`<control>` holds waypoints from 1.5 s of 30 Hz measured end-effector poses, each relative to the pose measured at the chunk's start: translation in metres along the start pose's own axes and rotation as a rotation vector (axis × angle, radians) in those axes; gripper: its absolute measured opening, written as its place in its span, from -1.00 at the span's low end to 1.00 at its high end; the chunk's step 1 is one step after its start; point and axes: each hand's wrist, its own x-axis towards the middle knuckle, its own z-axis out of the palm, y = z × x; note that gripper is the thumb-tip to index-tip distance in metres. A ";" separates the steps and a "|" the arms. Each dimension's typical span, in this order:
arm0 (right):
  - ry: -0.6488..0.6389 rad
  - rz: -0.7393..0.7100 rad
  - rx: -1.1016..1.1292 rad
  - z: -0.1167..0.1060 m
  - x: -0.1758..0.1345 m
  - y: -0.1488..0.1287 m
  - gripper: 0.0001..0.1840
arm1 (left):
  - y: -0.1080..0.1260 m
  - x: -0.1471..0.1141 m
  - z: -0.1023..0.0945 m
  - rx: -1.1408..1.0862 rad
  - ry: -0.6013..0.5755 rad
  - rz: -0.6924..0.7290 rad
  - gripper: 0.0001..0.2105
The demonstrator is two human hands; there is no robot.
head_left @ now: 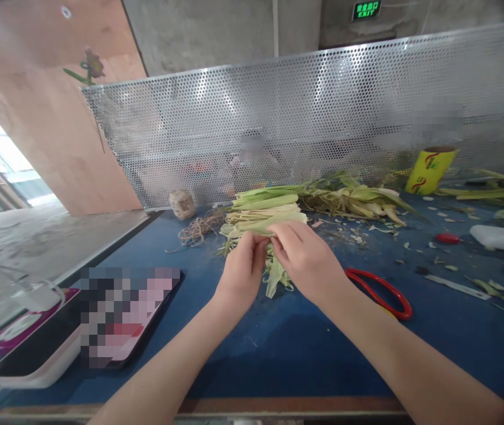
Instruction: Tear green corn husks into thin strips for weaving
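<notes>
My left hand (pixel 243 262) and my right hand (pixel 302 251) meet over the middle of the table, thumbs and fingertips pinched together. Between them is a thin piece of pale green leaf, mostly hidden by the fingers. Right behind the hands lies a layered stack of flat, pale green leaves (pixel 264 206) that look like corn husks. Shredded leaf scraps (pixel 276 274) rest on the blue tabletop under my fingers. To the right, red-handled scissors (pixel 384 292) lie partly behind my right forearm.
A tangle of brown twine (pixel 201 229) and a pale lump (pixel 182 203) sit back left. Phone-like devices (pixel 39 345) lie at left. More leafy stalks (pixel 353 200), a yellow roll (pixel 431 170), a blade (pixel 458 287) and a white bottle (pixel 502 238) are at right. A perforated metal screen (pixel 278 112) stands behind.
</notes>
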 end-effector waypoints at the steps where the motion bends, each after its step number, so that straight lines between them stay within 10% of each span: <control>1: 0.046 -0.065 -0.074 0.001 -0.001 0.000 -0.82 | 0.000 0.000 0.001 -0.041 0.009 -0.007 -0.89; 6: 0.241 -0.268 -0.097 0.004 0.001 0.008 -0.83 | 0.007 0.000 0.001 -0.379 -0.037 -0.096 -0.81; 12: 0.065 -0.073 0.174 0.006 -0.001 0.014 -0.89 | 0.015 0.002 -0.004 -0.667 -0.129 -0.220 -0.79; 20: -0.054 -0.137 0.245 0.000 -0.005 0.017 -0.83 | 0.011 0.001 -0.003 -0.791 -0.151 -0.209 -0.80; 31: 0.135 -0.313 0.239 -0.002 -0.007 0.008 -0.84 | 0.016 -0.001 -0.002 -0.841 -0.071 -0.194 -0.81; 45: -0.084 0.025 0.683 -0.013 -0.002 -0.006 -0.85 | 0.017 0.002 -0.006 -1.013 -0.116 -0.385 -0.84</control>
